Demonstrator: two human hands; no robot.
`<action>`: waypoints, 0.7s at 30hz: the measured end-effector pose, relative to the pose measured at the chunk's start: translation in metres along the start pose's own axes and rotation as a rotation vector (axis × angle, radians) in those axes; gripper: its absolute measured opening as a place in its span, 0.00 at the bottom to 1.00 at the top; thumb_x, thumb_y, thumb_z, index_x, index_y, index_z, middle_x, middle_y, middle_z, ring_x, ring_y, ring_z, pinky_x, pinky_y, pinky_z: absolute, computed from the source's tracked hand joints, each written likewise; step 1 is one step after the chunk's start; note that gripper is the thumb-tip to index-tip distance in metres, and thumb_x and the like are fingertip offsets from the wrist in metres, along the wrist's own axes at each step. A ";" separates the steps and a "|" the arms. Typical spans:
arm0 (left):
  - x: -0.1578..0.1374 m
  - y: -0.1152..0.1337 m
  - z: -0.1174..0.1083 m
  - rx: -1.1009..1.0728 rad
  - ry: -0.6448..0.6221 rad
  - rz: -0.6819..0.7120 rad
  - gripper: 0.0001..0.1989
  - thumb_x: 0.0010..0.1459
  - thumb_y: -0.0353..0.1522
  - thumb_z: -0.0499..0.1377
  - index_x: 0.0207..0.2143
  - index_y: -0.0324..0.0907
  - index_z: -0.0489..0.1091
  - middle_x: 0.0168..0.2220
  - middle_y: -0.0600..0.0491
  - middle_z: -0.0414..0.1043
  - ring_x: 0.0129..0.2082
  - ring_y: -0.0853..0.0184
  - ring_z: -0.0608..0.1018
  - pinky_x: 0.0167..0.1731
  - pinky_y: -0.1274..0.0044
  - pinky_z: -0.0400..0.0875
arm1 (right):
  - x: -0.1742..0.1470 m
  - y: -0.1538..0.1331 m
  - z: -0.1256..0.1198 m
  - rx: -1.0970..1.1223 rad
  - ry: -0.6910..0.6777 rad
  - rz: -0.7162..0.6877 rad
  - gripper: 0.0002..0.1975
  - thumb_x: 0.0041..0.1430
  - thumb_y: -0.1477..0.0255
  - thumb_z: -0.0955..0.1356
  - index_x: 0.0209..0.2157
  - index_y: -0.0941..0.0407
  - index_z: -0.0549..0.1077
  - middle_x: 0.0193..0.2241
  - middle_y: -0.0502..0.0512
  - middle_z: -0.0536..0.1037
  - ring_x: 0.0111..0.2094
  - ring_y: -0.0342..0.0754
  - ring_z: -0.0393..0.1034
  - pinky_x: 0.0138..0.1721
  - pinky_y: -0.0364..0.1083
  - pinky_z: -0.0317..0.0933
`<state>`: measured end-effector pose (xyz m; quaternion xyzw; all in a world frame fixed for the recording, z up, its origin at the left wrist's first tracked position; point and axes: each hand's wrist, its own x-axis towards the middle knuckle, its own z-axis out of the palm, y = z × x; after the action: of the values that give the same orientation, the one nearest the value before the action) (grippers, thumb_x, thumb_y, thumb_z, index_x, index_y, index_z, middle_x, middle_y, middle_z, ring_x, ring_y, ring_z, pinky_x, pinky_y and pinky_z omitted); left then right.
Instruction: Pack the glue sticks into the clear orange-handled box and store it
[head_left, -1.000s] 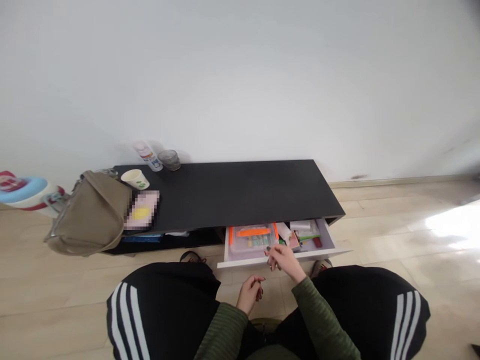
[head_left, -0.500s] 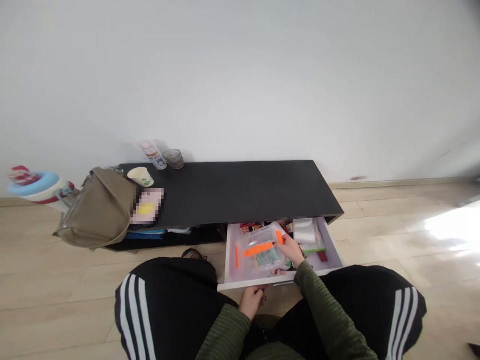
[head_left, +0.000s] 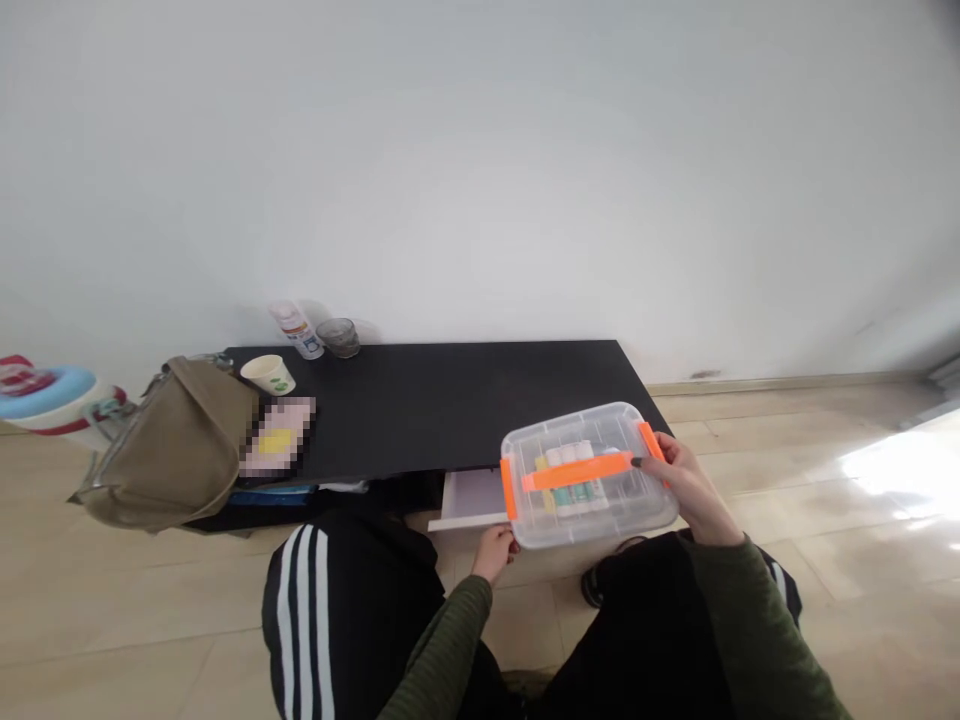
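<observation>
Head view: right hand (head_left: 686,487) holds one box (head_left: 589,480) with two orange clips (head_left: 508,489)

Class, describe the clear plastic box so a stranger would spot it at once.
Start at the long black cabinet and find its pulled-out drawer. The clear plastic box partly hides that drawer, one end held in the right hand. Its orange handle and clips set it apart from everything nearby.

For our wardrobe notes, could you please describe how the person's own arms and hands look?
The long, dark green fabric left sleeve and matching right sleeve reach about the wrists, the left showing fine streaks. The bare left hand and bare right hand wear no gloves; the right thumbnail looks dark.
</observation>
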<state>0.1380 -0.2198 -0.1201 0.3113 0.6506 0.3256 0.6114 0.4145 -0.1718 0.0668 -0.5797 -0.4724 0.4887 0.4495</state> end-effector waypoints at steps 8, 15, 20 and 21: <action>0.008 0.132 -0.067 0.016 0.089 0.323 0.24 0.61 0.52 0.45 0.41 0.43 0.67 0.22 0.56 0.69 0.18 0.67 0.72 0.14 0.79 0.58 | 0.085 0.009 0.053 0.257 -0.055 0.023 0.15 0.37 0.70 0.76 0.29 0.56 0.72 0.23 0.46 0.71 0.23 0.41 0.61 0.25 0.41 0.55; 0.044 0.205 -0.103 0.425 0.245 0.490 0.23 0.58 0.51 0.53 0.39 0.42 0.72 0.34 0.48 0.77 0.33 0.61 0.77 0.32 0.74 0.68 | 0.136 0.032 0.098 0.375 -0.221 0.150 0.18 0.38 0.69 0.77 0.32 0.57 0.71 0.23 0.49 0.73 0.26 0.45 0.68 0.26 0.42 0.59; 0.060 0.211 -0.114 0.379 0.170 0.533 0.18 0.60 0.47 0.53 0.33 0.42 0.71 0.27 0.51 0.74 0.28 0.63 0.74 0.28 0.75 0.65 | 0.154 0.040 0.097 0.404 -0.329 0.181 0.17 0.41 0.71 0.75 0.35 0.57 0.72 0.25 0.49 0.74 0.26 0.43 0.68 0.26 0.41 0.60; 0.061 0.209 -0.115 0.369 0.166 0.534 0.17 0.60 0.45 0.52 0.30 0.42 0.70 0.25 0.52 0.72 0.26 0.64 0.72 0.27 0.75 0.64 | 0.156 0.040 0.096 0.395 -0.342 0.180 0.16 0.41 0.71 0.75 0.35 0.57 0.72 0.25 0.48 0.74 0.25 0.43 0.67 0.27 0.41 0.60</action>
<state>0.0214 -0.0512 0.0165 0.5487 0.6416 0.3751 0.3829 0.3357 -0.0184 -0.0060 -0.4296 -0.3835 0.7000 0.4224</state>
